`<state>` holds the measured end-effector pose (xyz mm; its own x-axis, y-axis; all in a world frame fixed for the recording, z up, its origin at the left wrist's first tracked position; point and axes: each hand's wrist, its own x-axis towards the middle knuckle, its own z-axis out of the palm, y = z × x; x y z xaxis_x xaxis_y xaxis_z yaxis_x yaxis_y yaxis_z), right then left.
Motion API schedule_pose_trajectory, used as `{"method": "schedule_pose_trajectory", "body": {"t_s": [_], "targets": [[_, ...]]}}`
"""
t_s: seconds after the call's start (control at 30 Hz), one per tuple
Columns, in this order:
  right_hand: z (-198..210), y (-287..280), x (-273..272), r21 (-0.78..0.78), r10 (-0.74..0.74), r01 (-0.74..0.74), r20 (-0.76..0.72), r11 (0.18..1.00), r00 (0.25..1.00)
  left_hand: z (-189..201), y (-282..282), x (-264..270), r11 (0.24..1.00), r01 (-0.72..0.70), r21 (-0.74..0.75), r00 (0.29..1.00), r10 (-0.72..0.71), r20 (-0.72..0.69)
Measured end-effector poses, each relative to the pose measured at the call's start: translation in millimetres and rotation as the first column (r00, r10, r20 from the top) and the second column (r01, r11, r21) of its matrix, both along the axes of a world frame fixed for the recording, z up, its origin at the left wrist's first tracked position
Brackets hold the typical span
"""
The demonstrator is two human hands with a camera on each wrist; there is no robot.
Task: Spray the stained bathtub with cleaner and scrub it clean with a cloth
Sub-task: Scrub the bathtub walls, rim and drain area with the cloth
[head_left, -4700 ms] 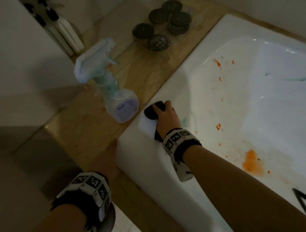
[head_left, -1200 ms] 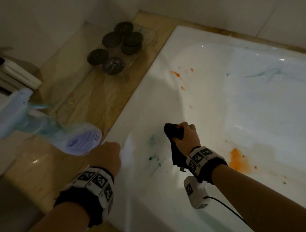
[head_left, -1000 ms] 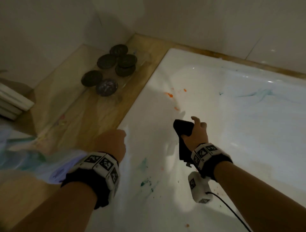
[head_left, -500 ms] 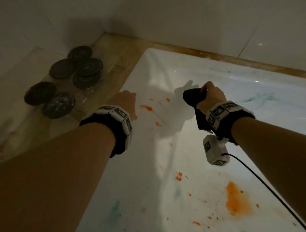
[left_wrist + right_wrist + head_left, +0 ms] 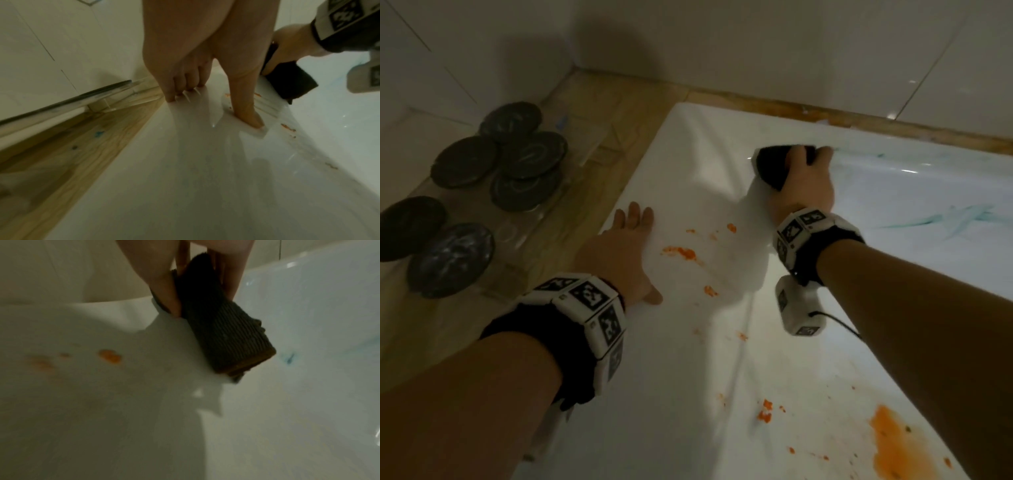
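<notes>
Bathtub [image 5: 688,394] rim lies under your left hand [image 5: 619,250], which rests flat with fingers spread, bracing you beside the orange spatter [image 5: 681,253]. Keep that support planted. Your right hand [image 5: 803,181] grips the folded dark cloth [image 5: 770,164] near the far corner; press its flat face down and work back across the orange spots, then the teal streaks [image 5: 941,221] further right.

Six dark round flat discs [image 5: 465,192] lie clustered on a clear tray, some overlapping, on the pale wood-grain ledge [image 5: 599,113]. Glossy white wall tiles [image 5: 791,44] rise behind; a small blue speck [image 5: 98,134] marks the ledge.
</notes>
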<state>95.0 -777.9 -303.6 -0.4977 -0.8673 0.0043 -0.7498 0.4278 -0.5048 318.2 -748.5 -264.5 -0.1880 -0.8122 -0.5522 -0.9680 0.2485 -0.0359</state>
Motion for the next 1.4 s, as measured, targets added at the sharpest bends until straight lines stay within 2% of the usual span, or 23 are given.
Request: {"method": "schedule_pose_trajectory", "body": {"t_s": [0.07, 0.23, 0.37, 0.4, 0.43, 0.47, 0.53, 0.6, 0.73, 0.9, 1.0, 1.07, 1.1, 1.17, 1.2, 1.23, 1.27, 1.3, 1.4], "targets": [[-10, 9, 17, 0.006, 0.066, -0.066, 0.071, 0.998, 0.995, 2, 1, 1, 1.000, 0.007, -0.001, 1.000, -0.007, -0.017], [-20, 43, 35, 0.023, 0.281, -0.282, 0.023, 0.959, 0.959, 5, 1, -2, 1.000, 0.009, -0.003, 1.000, -0.009, -0.012], [-29, 68, 37, 0.029, 0.528, -0.528, 0.026, 0.849, 0.849, 6, 0, -3, 1.000, 0.002, 0.011, 1.000, -0.002, -0.005], [-28, 69, 33, 0.033, 0.552, -0.553, 0.028, 0.833, 0.833, 6, -1, -3, 1.000, -0.004, 0.016, 1.000, 0.004, -0.007], [-24, 68, 28, -0.002, 0.526, -0.526, 0.046, 0.850, 0.849, 6, -1, -3, 1.000, -0.010, 0.024, 1.000, 0.010, -0.014], [-18, 64, 21, -0.079, 0.446, -0.441, 0.085, 0.894, 0.891, 6, -1, -3, 0.999, -0.016, 0.031, 1.000, 0.017, -0.024], [-5, 49, 7, -0.224, 0.242, -0.204, 0.159, 0.953, 0.957, 7, 0, -2, 0.999, -0.027, 0.037, 0.999, 0.028, -0.041], [2, 30, -5, -0.196, 0.130, -0.087, 0.217, 0.977, 0.968, 7, 0, -2, 0.999, -0.029, 0.033, 0.998, 0.030, -0.047], [-3, 9, -3, 0.002, 0.131, -0.137, 0.260, 0.991, 0.957, 5, -1, -3, 1.000, -0.013, 0.017, 0.999, 0.014, -0.048], [-22, 26, 41, -0.052, 0.392, -0.389, 0.069, 0.920, 0.918, 2, -2, -1, 1.000, -0.014, 0.019, 0.998, 0.015, -0.066], [-40, 55, 53, -0.007, 0.573, -0.575, -0.079, 0.818, 0.816, 3, -1, -1, 1.000, -0.017, 0.018, 0.997, 0.019, -0.078], [-38, 69, 44, -0.041, 0.667, -0.667, -0.031, 0.744, 0.745, 3, -1, -2, 1.000, -0.022, 0.020, 0.995, 0.024, -0.093], [-33, 69, 35, -0.095, 0.655, -0.651, 0.014, 0.753, 0.756, 3, 0, -1, 0.999, -0.026, 0.022, 0.995, 0.028, -0.099], [-19, 51, 16, -0.222, 0.470, -0.445, 0.079, 0.868, 0.879, 4, 1, 0, 0.999, -0.028, 0.022, 0.994, 0.030, -0.102], [-10, 36, 8, -0.243, 0.333, -0.300, 0.107, 0.922, 0.937, 4, 2, 0, 0.999, -0.028, 0.022, 0.994, 0.030, -0.100], [-3, 21, 2, -0.224, 0.215, -0.179, 0.151, 0.958, 0.965, 4, 2, 0, 1.000, -0.024, 0.020, 0.995, 0.026, -0.095], [2, 8, 2, -0.184, 0.153, -0.121, 0.175, 0.976, 0.973, 4, 2, -1, 1.000, -0.018, 0.017, 0.996, 0.020, -0.087], [5, 0, 8, -0.150, 0.162, -0.138, 0.155, 0.979, 0.975, 4, 1, -2, 1.000, -0.014, 0.014, 0.997, 0.015, -0.078], [-3, 6, 46, -0.144, 0.387, -0.385, -0.018, 0.912, 0.922, 3, -1, -2, 1.000, -0.011, 0.018, 0.997, 0.012, -0.074]]}}
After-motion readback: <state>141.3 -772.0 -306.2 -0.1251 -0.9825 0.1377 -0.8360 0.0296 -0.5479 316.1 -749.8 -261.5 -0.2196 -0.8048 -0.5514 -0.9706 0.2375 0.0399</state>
